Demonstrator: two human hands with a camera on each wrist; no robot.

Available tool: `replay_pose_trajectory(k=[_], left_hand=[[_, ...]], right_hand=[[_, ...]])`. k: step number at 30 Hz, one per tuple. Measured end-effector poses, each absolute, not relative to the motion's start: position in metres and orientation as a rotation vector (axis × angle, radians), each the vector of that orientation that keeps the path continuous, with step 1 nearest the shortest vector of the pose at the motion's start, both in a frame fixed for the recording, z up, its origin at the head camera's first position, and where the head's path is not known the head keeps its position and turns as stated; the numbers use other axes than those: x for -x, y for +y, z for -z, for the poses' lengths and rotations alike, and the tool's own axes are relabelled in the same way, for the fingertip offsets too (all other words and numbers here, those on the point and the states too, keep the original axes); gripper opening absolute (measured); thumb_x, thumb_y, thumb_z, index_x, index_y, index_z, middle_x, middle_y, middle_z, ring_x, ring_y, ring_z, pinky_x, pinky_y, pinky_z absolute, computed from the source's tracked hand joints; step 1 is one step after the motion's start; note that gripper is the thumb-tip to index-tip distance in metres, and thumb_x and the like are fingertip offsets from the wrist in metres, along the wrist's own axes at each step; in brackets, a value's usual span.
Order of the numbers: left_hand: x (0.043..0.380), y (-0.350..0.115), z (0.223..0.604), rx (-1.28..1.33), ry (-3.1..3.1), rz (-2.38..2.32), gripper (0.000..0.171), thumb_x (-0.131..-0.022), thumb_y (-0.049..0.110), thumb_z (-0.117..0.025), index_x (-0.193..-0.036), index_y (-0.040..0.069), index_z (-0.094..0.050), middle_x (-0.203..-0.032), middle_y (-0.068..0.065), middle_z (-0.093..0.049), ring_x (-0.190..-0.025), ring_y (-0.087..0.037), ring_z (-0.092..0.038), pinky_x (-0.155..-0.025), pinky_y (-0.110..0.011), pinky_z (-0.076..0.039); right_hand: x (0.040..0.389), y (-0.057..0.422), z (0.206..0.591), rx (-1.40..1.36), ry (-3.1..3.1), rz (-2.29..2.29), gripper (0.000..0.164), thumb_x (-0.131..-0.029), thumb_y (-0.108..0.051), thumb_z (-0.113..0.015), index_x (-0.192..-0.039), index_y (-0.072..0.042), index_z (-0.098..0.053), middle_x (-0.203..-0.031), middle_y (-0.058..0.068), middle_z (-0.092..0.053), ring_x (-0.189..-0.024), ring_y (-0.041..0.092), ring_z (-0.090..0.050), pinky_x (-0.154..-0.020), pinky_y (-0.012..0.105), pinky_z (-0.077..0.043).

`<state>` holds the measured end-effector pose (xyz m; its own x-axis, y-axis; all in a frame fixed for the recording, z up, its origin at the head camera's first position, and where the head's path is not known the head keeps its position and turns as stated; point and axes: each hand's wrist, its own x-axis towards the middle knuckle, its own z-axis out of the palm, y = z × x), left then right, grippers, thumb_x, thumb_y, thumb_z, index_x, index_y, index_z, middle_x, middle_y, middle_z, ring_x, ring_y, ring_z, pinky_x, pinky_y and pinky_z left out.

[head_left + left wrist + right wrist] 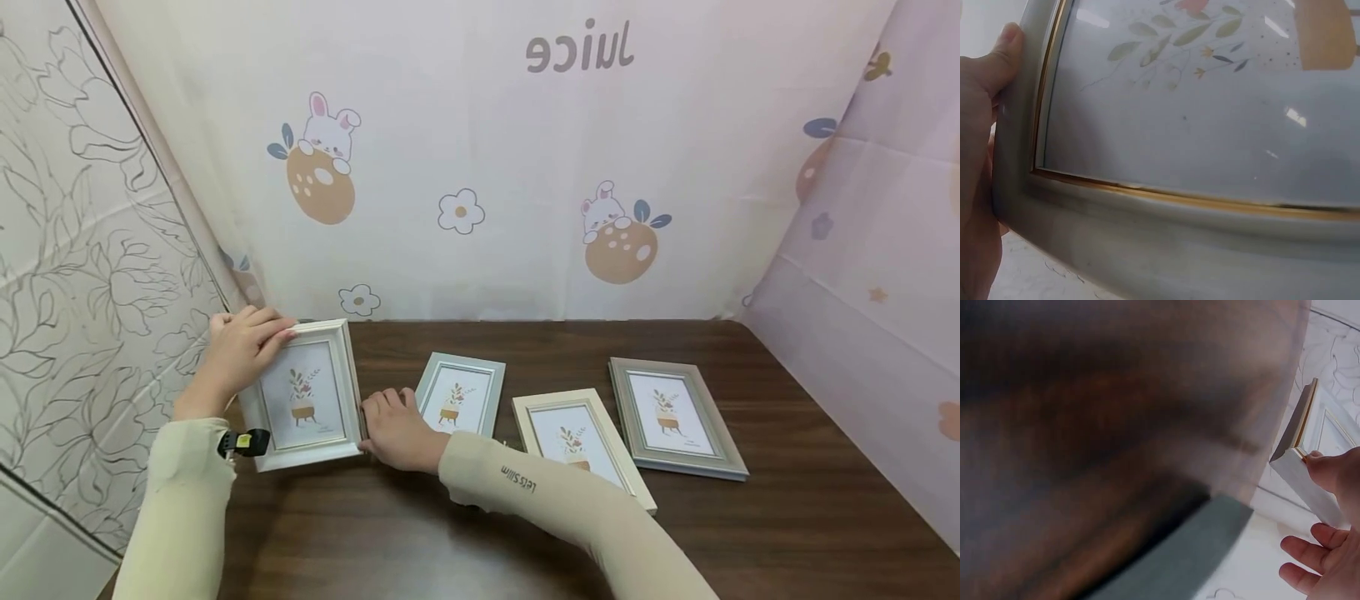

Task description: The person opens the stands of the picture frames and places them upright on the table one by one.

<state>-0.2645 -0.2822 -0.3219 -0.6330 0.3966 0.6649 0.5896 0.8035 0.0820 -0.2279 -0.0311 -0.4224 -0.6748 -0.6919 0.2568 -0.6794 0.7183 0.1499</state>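
Observation:
A white picture frame (347, 392) with a potted-plant print stands tilted up at the left of the table. My left hand (243, 350) grips its upper left edge, with the thumb (1009, 47) against the rim in the left wrist view. At the frame's right edge is my right hand (397, 429); in the right wrist view its thumb (1329, 472) touches a corner while the other fingers (1304, 550) stand apart. A pale blue-grey picture frame (487, 400) lies just right of that hand, partly covered by it.
Further right lie a cream picture frame (611, 442), partly hidden by my right forearm, and a grey-beige picture frame (705, 400). They rest on a dark wooden table (795, 433). Printed curtains (480, 125) hang behind the table and at its sides.

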Motion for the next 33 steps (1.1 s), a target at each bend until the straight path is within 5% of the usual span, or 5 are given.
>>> replay_pose_trajectory(k=[8,23,33], left_hand=[[0.252,-0.291,0.333,0.736,-2.29,0.382,0.022,-0.099,0.021,-0.061,-0.104,0.004,-0.074,-0.094,-0.009,-0.067,-0.08,-0.025,-0.049,-0.077,-0.054,-0.026],[0.245,-0.29,0.344,0.777,-2.194,0.416,0.061,-0.104,0.053,-0.04,-0.103,0.002,-0.074,-0.091,-0.014,-0.066,-0.086,-0.032,-0.051,-0.078,-0.057,-0.024],[0.242,-0.288,0.346,0.737,-2.193,0.425,0.054,-0.104,0.049,-0.044,-0.103,0.004,-0.074,-0.092,-0.013,-0.066,-0.085,-0.031,-0.051,-0.08,-0.057,-0.025]], right_hand=[[0.219,-0.034,0.43,-1.117,-2.575,0.085,0.049,-0.097,-0.05,-0.06,-0.123,-0.009,-0.052,-0.12,0.002,-0.054,-0.11,0.018,-0.047,-0.093,0.041,-0.033],[0.217,-0.036,0.438,-1.103,-2.571,0.154,0.052,-0.095,-0.049,-0.062,-0.127,-0.01,-0.051,-0.12,0.001,-0.054,-0.11,0.017,-0.047,-0.093,0.04,-0.033],[0.218,-0.036,0.438,-1.108,-2.575,0.156,0.052,-0.094,-0.049,-0.063,-0.129,-0.012,-0.052,-0.122,0.0,-0.054,-0.113,0.017,-0.046,-0.093,0.04,-0.033]])
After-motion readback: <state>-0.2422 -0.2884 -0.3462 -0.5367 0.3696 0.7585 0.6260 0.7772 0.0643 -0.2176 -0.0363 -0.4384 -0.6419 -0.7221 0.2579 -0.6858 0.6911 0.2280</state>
